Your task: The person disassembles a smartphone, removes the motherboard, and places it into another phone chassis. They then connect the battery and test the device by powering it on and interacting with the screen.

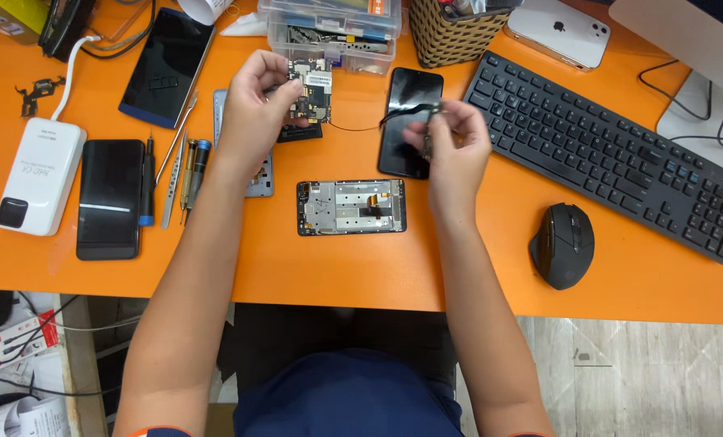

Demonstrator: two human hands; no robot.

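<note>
My left hand (252, 109) holds a small phone circuit board (314, 89) above the orange table (337, 267). A thin black wire (353, 128) runs from the board to a small part pinched in my right hand (452, 146). That hand hovers over a black phone (406, 97) lying face up. Below both hands lies an opened phone frame (351, 207), its metal inside showing.
Screwdrivers and tweezers (179, 174) lie left of my arm, beside a black phone (109, 198) and a white power bank (38, 174). A keyboard (612, 154) and mouse (564, 245) sit right. A clear parts box (333, 32), woven basket (450, 32) and white phone (560, 32) stand behind.
</note>
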